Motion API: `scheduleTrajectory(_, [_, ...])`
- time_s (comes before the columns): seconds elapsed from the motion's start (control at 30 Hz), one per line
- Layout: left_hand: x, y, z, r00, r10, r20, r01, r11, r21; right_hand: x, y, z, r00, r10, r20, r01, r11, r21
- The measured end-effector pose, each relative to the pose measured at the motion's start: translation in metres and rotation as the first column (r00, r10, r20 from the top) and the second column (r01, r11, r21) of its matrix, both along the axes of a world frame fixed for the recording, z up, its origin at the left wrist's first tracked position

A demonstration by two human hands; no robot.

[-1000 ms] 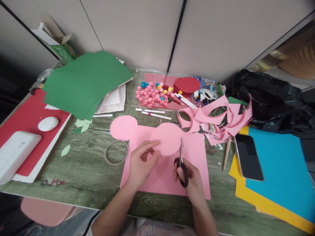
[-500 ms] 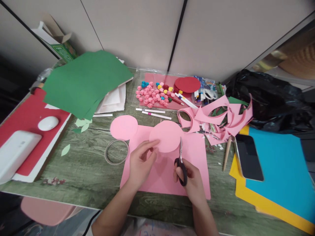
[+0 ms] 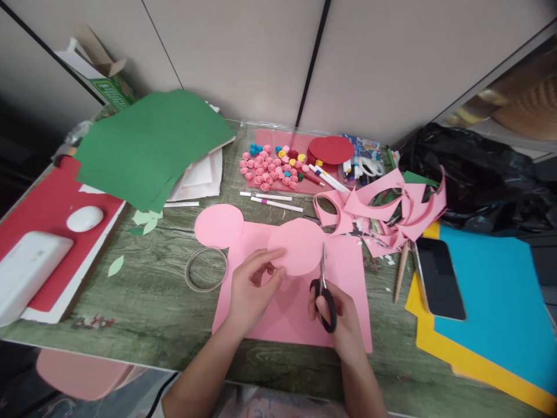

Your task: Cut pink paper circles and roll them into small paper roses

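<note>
Between the thumb and fingers of my left hand (image 3: 256, 284) is the left edge of a pink paper circle (image 3: 300, 247), raised above a pink paper sheet (image 3: 287, 319). My right hand (image 3: 342, 316) has its fingers in the black handles of a pair of scissors (image 3: 323, 290). The blades point away from me and lie along the circle's right edge. Another pink paper circle (image 3: 219, 225) rests on the table at the sheet's upper left corner. Just below it is a roll of tape (image 3: 206, 269), lying flat.
Pink paper offcuts (image 3: 378, 203) are heaped at the back right, near a black plastic bag (image 3: 474, 180). A phone (image 3: 439, 278) lies on blue paper (image 3: 500, 296). Small paper roses (image 3: 265, 168), markers (image 3: 276, 204) and red circles (image 3: 333, 150) are behind; green sheets (image 3: 152, 139) are stacked left.
Both hands have shifted slightly right. The held circle and the scissors have moved a little right and toward me, with the scissors still at the circle's right edge.
</note>
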State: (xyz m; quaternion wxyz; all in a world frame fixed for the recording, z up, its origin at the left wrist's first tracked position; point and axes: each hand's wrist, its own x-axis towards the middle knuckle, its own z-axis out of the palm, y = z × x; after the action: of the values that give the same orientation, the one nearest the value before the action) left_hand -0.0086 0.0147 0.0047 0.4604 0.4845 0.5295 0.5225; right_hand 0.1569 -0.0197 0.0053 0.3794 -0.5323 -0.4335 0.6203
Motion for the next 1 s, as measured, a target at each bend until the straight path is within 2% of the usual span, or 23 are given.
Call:
scheduleTrajectory(0.87, [0.0001,0.0007,-0.0017,0.995,0.097,0.028,-0.097,0.995,-0.002,-0.0032,0.0019,0.0027,1.000,0.002,0.024,-0.001,0.998,-0.060])
scheduleTrajectory(1.0, [-0.0008,0.0008,-0.0002,0.997,0.069,0.026,-0.069,0.998,-0.002,-0.0019,0.0009,0.0016,1.000,0.016,-0.002,-0.017,0.999,-0.037])
